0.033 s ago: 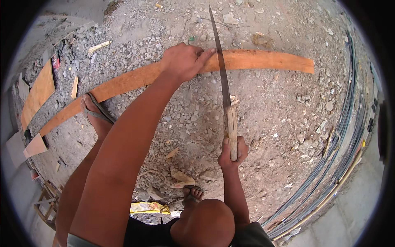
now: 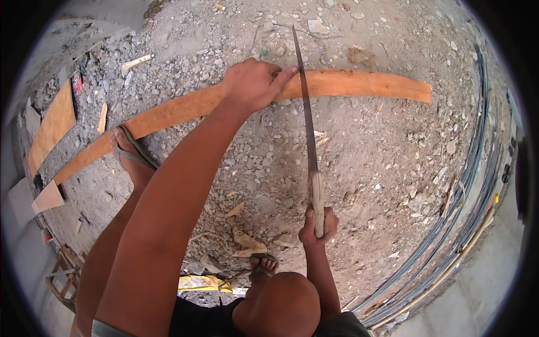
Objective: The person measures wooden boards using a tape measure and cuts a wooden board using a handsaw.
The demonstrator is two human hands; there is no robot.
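Observation:
A long, narrow wooden plank (image 2: 368, 84) lies across the view and looks curved through the lens. My left hand (image 2: 250, 84) grips it near its middle, fingers hidden over the far side. The left thumb points right, its tip beside the blade. Crossing the plank is a handsaw (image 2: 308, 126) with a long, dark, tapering blade and a rough wooden handle. Around the lower end of that handle my right hand (image 2: 319, 227) is closed. My left foot (image 2: 128, 147), in a sandal, presses on the plank farther left.
Gravelly ground holds wood scraps (image 2: 247, 242) and stones. At left lie more board pieces (image 2: 53, 126), with a wooden frame (image 2: 64, 275) lower down. Bundled dark rods (image 2: 449, 236) run along the right side. A yellow printed sack (image 2: 202, 282) lies near my other foot.
My right hand has pulled the saw back toward me, so the blade tip sits nearer. The left hand still holds the plank.

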